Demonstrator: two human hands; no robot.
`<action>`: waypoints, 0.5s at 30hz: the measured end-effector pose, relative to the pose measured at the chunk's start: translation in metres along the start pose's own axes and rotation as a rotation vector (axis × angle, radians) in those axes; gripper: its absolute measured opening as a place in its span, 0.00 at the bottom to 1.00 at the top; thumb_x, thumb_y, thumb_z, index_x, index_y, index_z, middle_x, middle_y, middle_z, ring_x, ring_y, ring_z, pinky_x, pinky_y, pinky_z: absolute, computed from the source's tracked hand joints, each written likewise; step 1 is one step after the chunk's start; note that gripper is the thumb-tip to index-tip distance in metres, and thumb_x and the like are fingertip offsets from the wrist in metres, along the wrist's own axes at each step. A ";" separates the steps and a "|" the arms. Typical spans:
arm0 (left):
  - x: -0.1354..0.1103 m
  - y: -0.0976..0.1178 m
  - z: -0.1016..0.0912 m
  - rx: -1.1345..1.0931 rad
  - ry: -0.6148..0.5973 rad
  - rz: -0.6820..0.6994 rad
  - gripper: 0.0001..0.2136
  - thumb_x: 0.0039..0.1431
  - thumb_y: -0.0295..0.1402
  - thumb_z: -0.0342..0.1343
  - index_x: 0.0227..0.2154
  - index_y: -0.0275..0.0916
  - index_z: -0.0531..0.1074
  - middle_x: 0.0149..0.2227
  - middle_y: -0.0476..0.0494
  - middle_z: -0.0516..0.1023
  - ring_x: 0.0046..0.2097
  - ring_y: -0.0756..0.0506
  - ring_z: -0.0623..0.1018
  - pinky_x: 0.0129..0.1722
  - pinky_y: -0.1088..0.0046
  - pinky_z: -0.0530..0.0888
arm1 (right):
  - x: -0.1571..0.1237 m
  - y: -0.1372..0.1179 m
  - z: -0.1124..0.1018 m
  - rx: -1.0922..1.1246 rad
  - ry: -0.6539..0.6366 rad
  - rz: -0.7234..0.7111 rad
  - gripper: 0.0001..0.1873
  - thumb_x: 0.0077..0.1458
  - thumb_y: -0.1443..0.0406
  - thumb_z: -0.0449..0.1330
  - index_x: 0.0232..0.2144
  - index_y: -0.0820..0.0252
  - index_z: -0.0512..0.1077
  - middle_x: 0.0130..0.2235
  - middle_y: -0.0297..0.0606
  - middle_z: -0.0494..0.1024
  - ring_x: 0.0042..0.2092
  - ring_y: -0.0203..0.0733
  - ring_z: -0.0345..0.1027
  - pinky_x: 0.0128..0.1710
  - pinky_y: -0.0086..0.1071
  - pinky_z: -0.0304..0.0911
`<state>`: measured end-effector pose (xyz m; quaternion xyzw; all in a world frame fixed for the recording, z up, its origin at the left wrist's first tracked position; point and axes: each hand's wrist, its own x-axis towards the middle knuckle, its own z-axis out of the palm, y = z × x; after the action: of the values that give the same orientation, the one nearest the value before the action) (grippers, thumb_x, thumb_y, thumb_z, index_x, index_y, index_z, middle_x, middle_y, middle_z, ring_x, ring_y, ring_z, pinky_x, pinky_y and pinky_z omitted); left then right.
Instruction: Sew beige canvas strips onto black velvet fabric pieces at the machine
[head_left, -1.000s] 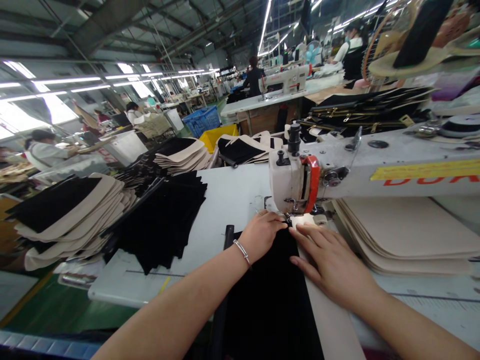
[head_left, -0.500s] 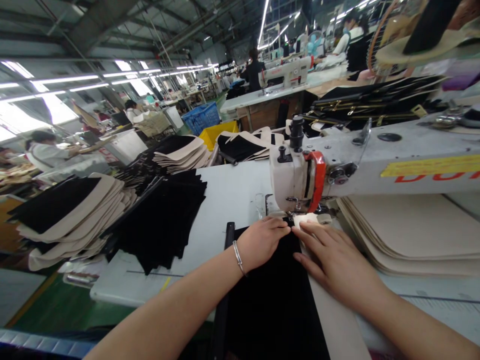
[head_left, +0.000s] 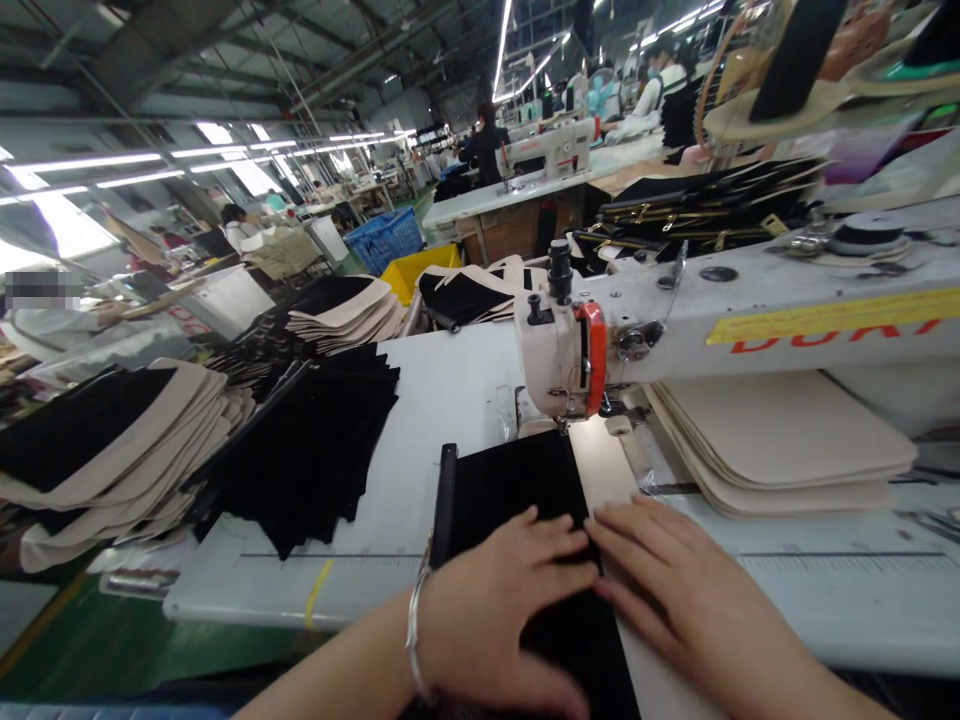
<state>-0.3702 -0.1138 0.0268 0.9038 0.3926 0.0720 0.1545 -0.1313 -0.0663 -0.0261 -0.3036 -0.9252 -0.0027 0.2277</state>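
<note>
A black fabric panel [head_left: 517, 480] with a cream strip [head_left: 604, 470] along its right side lies on the sewing machine table, its far end at the needle area of a white sewing machine [head_left: 559, 350]. My left hand [head_left: 510, 600], with a silver bangle at the wrist, rests spread on the black fabric. Beside it my right hand [head_left: 675, 580] lies flat over the cream strip, fingertips at the seam between the two colours. A narrow black band [head_left: 444, 500] edges the panel's left side. Part of the near end of the panel is hidden under my hands.
Black fabric pieces [head_left: 315, 450] lie left on the table, beside a stack of black and cream panels [head_left: 127, 440]. Cream panels [head_left: 787, 430] are piled under the machine arm. Behind stand a yellow bin [head_left: 420, 270] and a blue basket [head_left: 385, 238]. Other people sit farther back.
Both hands have drawn back from the needle area toward me. My left hand has gone from bunched fingers to spread ones, and more of the panel's far end shows.
</note>
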 end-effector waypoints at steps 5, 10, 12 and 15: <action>-0.042 0.038 0.031 0.136 -0.067 0.056 0.25 0.62 0.32 0.51 0.62 0.38 0.57 0.66 0.36 0.55 0.67 0.37 0.53 0.64 0.49 0.56 | -0.049 -0.033 -0.024 -0.108 0.059 -0.236 0.23 0.58 0.52 0.54 0.48 0.59 0.73 0.49 0.39 0.76 0.48 0.46 0.72 0.41 0.37 0.73; -0.042 0.045 0.039 0.131 -0.050 0.015 0.26 0.59 0.30 0.52 0.61 0.38 0.59 0.65 0.38 0.57 0.68 0.38 0.52 0.65 0.51 0.56 | -0.058 -0.041 -0.034 -0.193 0.026 -0.319 0.21 0.59 0.65 0.44 0.47 0.62 0.73 0.47 0.40 0.77 0.45 0.44 0.74 0.36 0.35 0.74; -0.040 0.048 0.037 0.122 -0.059 0.015 0.27 0.57 0.29 0.53 0.61 0.37 0.59 0.65 0.37 0.57 0.68 0.38 0.53 0.65 0.50 0.57 | -0.061 -0.043 -0.031 -0.203 0.014 -0.304 0.22 0.57 0.68 0.45 0.48 0.61 0.72 0.48 0.40 0.77 0.46 0.44 0.73 0.38 0.35 0.73; -0.041 0.050 0.034 0.120 -0.063 0.015 0.28 0.56 0.30 0.54 0.61 0.36 0.59 0.65 0.35 0.56 0.67 0.37 0.53 0.64 0.48 0.57 | -0.070 -0.047 -0.022 -0.112 0.117 -0.206 0.21 0.60 0.69 0.43 0.47 0.55 0.73 0.47 0.34 0.78 0.46 0.42 0.73 0.39 0.34 0.72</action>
<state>-0.3552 -0.1830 0.0113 0.9161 0.3846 0.0211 0.1117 -0.0982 -0.1471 -0.0295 -0.2187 -0.9350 -0.0953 0.2624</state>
